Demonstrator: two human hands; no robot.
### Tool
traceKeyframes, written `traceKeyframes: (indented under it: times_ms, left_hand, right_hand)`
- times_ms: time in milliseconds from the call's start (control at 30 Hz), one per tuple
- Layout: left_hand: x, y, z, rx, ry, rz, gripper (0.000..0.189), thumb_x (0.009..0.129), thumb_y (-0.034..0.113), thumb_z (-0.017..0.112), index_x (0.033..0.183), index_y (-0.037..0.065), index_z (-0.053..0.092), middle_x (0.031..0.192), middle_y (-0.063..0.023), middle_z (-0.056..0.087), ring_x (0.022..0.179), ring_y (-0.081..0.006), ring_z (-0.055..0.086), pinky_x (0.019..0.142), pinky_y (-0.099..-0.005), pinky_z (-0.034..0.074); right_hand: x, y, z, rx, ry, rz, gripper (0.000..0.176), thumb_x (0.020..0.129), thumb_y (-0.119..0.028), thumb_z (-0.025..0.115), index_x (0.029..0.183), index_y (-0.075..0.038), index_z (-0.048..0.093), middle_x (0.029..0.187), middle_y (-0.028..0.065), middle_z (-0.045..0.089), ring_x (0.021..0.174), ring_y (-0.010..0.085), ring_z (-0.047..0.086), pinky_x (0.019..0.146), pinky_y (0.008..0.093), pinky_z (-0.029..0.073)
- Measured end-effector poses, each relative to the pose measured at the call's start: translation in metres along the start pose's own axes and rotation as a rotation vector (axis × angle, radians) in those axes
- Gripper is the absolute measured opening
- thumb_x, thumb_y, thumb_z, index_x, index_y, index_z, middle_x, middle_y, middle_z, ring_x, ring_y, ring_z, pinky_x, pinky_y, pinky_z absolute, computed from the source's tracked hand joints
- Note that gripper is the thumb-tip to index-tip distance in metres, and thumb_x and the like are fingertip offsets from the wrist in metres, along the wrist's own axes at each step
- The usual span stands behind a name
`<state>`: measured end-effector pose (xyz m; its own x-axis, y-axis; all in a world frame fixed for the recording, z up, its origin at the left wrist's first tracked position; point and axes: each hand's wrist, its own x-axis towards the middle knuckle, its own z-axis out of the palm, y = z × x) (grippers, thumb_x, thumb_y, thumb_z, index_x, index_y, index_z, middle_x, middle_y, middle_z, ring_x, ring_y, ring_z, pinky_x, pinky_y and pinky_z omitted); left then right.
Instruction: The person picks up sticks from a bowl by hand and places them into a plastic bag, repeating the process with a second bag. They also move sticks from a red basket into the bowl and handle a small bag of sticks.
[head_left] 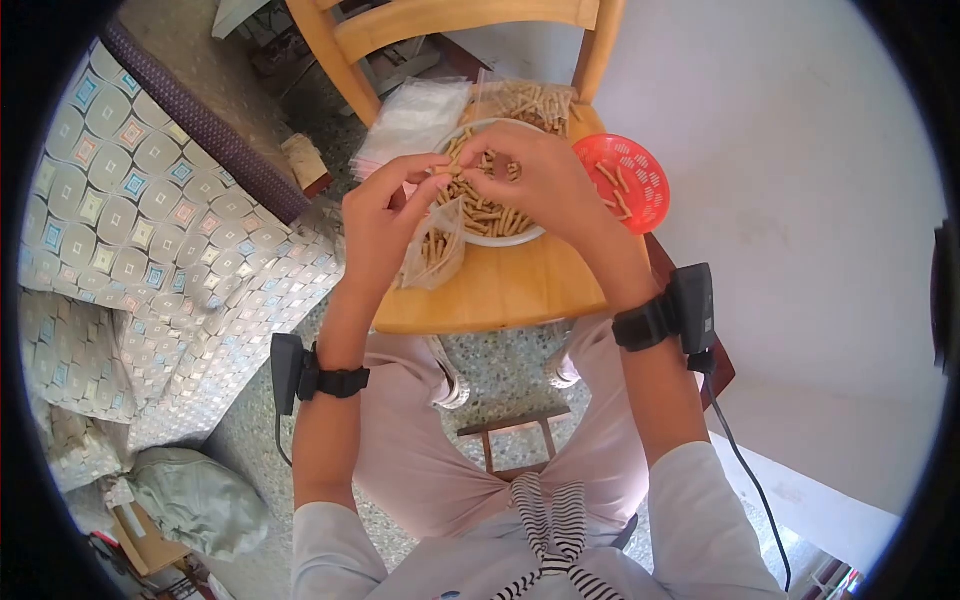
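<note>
A white bowl (pixel 500 239) full of short tan sticks (pixel 487 219) rests on the wooden chair seat (pixel 490 300). Above its left part, my left hand (pixel 385 205) and my right hand (pixel 535 175) meet, fingertips pinched together on a small tan stick (pixel 450 170). Part of that stick is hidden by the fingers. At the bowl's lower left lies an open clear bag (pixel 435 255) with sticks in it. To the right of the bowl, a red plastic basket (pixel 652 190) holds several sticks.
Flat clear bags (pixel 415 115) lie at the seat's back left, beside a filled bag (pixel 525 100). The chair backrest (pixel 460 32) rises behind. A patterned cloth (pixel 150 200) covers furniture at left; a pale wall (pixel 800 200) stands at right.
</note>
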<state>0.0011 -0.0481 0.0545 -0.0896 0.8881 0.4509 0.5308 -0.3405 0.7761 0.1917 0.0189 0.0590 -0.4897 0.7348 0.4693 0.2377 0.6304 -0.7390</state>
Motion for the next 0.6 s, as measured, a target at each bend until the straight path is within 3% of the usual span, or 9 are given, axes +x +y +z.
traceKeyframes:
  times_ms: [67, 500, 600]
  left_hand:
    - [-0.001, 0.002, 0.000, 0.014, -0.014, 0.032, 0.022, 0.085, 0.013, 0.075, 0.107, 0.010, 0.073, 0.077, 0.0009, 0.067, 0.053, -0.0021, 0.040, 0.048, -0.0205, 0.033]
    - [-0.004, 0.007, 0.007, -0.024, 0.046, 0.042, 0.018, 0.084, 0.011, 0.077, 0.101, 0.009, 0.073, 0.073, 0.0020, 0.065, 0.051, -0.0001, 0.036, 0.046, -0.0198, 0.028]
    - [-0.002, 0.005, 0.002, -0.011, 0.039, 0.012, 0.018, 0.084, 0.011, 0.076, 0.102, 0.009, 0.072, 0.071, 0.0017, 0.064, 0.051, -0.0006, 0.037, 0.047, -0.0200, 0.029]
  right_hand:
    - [-0.002, 0.000, 0.003, 0.069, -0.056, 0.044, 0.019, 0.079, -0.022, 0.072, 0.094, -0.009, 0.070, 0.088, 0.0062, 0.069, 0.073, 0.0202, 0.067, 0.065, 0.0334, 0.051]
    - [-0.005, -0.002, 0.005, 0.062, -0.083, -0.043, 0.023, 0.081, -0.025, 0.070, 0.098, -0.009, 0.067, 0.088, 0.0079, 0.069, 0.074, 0.0218, 0.068, 0.068, 0.0338, 0.051]
    - [-0.005, -0.004, -0.001, 0.142, -0.094, 0.089, 0.020, 0.082, -0.013, 0.070, 0.100, -0.003, 0.066, 0.092, 0.0059, 0.068, 0.076, 0.0168, 0.066, 0.072, 0.0289, 0.051]
